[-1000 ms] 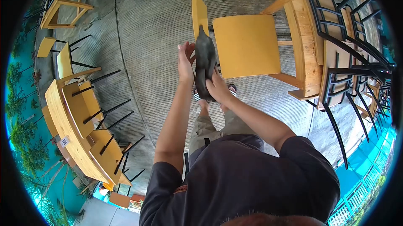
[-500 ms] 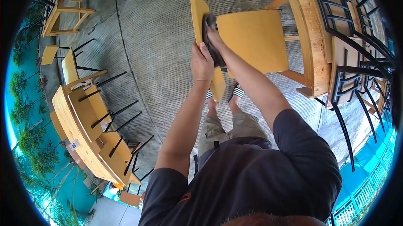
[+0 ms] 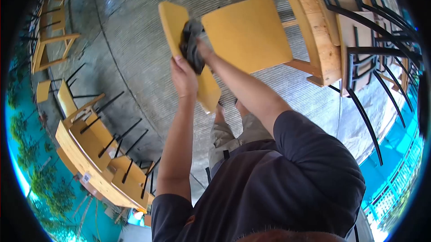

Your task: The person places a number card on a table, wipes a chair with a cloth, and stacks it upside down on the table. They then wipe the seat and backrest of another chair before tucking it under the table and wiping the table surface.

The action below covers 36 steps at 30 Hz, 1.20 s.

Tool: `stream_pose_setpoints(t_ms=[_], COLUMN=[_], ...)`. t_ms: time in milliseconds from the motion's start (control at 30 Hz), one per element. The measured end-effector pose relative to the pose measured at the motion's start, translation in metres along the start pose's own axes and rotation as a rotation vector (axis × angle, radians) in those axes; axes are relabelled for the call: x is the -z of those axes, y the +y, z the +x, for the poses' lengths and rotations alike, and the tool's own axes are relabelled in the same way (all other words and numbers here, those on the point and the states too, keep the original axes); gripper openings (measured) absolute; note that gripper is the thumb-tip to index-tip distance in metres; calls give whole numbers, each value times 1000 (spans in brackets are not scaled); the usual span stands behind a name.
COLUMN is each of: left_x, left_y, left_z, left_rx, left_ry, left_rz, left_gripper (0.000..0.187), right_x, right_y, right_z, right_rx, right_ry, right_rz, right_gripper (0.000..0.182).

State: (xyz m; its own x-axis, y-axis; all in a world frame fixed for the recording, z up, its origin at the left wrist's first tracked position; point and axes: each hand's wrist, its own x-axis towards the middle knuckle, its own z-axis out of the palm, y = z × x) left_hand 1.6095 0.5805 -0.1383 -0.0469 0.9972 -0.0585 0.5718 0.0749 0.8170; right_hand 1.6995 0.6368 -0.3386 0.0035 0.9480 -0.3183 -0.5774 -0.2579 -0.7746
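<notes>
Holding a crumpled dark grey cloth [image 3: 191,40] in the right hand [image 3: 205,52], bunched against the seat-side face of a thick yellow wooden backrest [image 3: 173,23]. Probably closed around the cloth with the right fingers, though too blurred there to make out each one. Gripping the left edge of the backrest with the left hand [image 3: 184,78], with the thumb over the front, near the cloth, and the other fingers partly hidden behind the panel. Facing, just right of the backrest, a broad, flat yellow seat [image 3: 247,35], and past it a pale, knotty wooden table [image 3: 316,28] bearing upturned chairs with black metal legs [image 3: 364,69]. Standing in khaki shorts [image 3: 240,141] and a dark short-sleeved shirt [image 3: 269,179] on a grey ribbed concrete floor [image 3: 143,31]. Having, well apart on the left, a long pale wooden table [image 3: 74,152] with upturned yellow chairs [image 3: 92,142] on it, also with black legs. Bordered beyond that by green leafy plants [image 3: 56,192] against a turquoise surface [image 3: 107,217].
</notes>
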Motion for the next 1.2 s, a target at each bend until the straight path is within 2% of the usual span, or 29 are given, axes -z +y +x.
stream_pose_setpoints(t_ms=[33,67,100,133,200,267,333,400,467,567,600,667,800,867,933,967,1000,1033,1067,1100,1133,1167,1200], left_x=[-2,-1,-2,-3,-4,0,-1,-3,-2,-4,-2,-5,-2,1,6,11,14,10,6,8,10,13,13], left_y=[5,8,2,-4,-1,1,2,-4,-13,-10,-10,-6,-8,-5,13,18,14,7,4,7,12,13,7], left_z=[2,-2,-2,-1,0,-5,-4,-2,-2,-2,-2,-4,-4,-5,-13,-17,-16,-13,-11,-13,-15,-18,-16], left_rx=[15,41,43,46,49,60,75,44,24,18,0,40,3,38,45,71,66,65,67,67,74,78,74], left_ry=[8,9,-3,-15,-35,-42,-39,-36,-30,-32,-44,5,-58,-72,-69,-61,-64,-59,-57,-65,-78,-93,-105], left_rz=[-23,-42,-47,-49,-59,-53,-31,-20,-5,-40,-41,-46,-5,8,64,133,140,115,86,83,65,48,47], left_gripper=[53,55,56,58,60,61,64,65,66,68,68,68,67,68,70,72,72,73,74,74,73,73,73], right_x=[1,-7,-15,-29,-38,-36,-73,-80,-76,-55,-51,-32,22,64,93,117,141,160,168,175,193,189,180], right_y=[18,5,-24,-28,0,59,-16,-46,-63,-44,-44,-44,-24,-13,-51,-51,-55,-62,-82,-90,-88,-93,-103], right_z=[-26,-66,-111,-143,-194,-219,-249,-222,-180,-137,-144,-173,-254,-293,-345,-374,-396,-428,-461,-495,-525,-559,-588], right_rx=[16,-33,-19,-182,-6,-42,-23,-27,-36,-48,-38,-46,-298,-276,-456,-388,-478,-390,-501,-489,-554,-489,-500], right_ry=[153,168,37,97,209,234,291,288,124,123,141,-24,110,240,348,472,570,660,730,879,960,1139,1224], right_rz=[-349,-374,-583,-276,-395,-347,-596,-610,-725,-884,-878,-947,-944,-1013,-1109,-1091,-1111,-1118,-1118,-1105,-1146,-1065,-1014], right_gripper=[46,43,42,41,38,37,36,37,55,52,52,50,42,38,39,45,53,64,74,80,79,79,80])
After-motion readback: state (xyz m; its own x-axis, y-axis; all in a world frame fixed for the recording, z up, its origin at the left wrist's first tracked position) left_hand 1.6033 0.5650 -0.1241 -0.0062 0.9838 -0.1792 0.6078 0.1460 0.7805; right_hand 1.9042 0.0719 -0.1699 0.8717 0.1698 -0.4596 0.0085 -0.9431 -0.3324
